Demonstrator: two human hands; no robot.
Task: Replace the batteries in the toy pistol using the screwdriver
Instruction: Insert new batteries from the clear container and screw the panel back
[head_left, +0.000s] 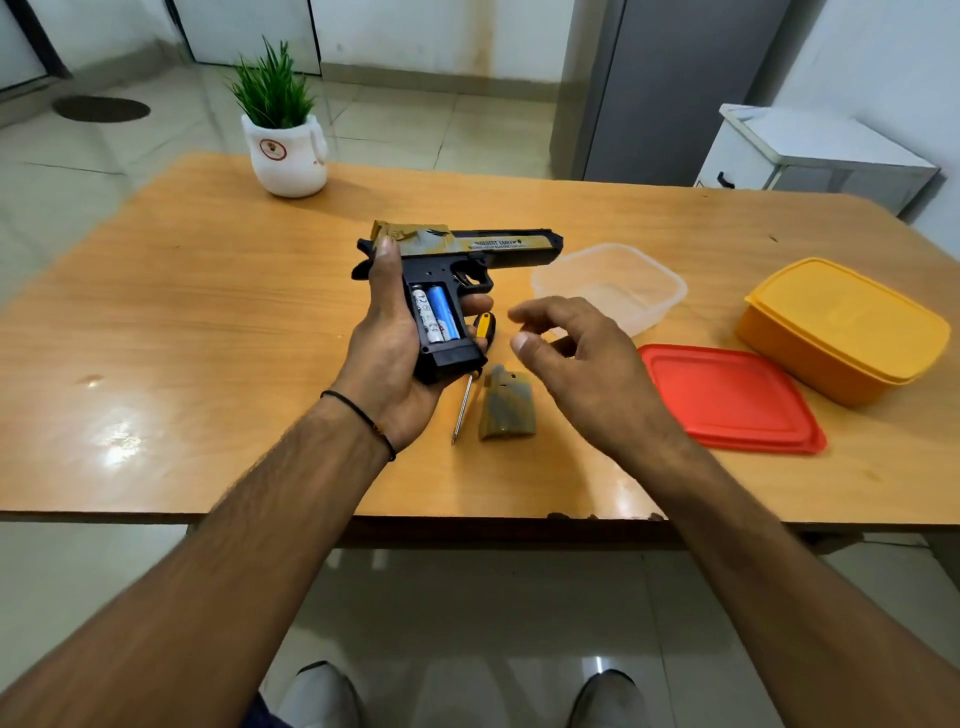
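Observation:
My left hand (387, 338) grips the black and gold toy pistol (498, 249) by its handle, barrel pointing right. The grip compartment is uncovered and two batteries (436, 317), one white and one blue, sit in it. My right hand (576, 358) hovers just right of the pistol, fingers apart and holding nothing. The screwdriver (467, 395), with a yellow and black handle, lies on the table under the pistol's grip. The removed olive grip cover (506, 410) lies beside the screwdriver's shaft, below my right hand.
A clear plastic container (613, 286) stands right of the pistol, a red lid (727, 397) and a yellow lidded box (841, 327) further right. A potted plant (283, 135) stands at the wooden table's (208, 312) far left.

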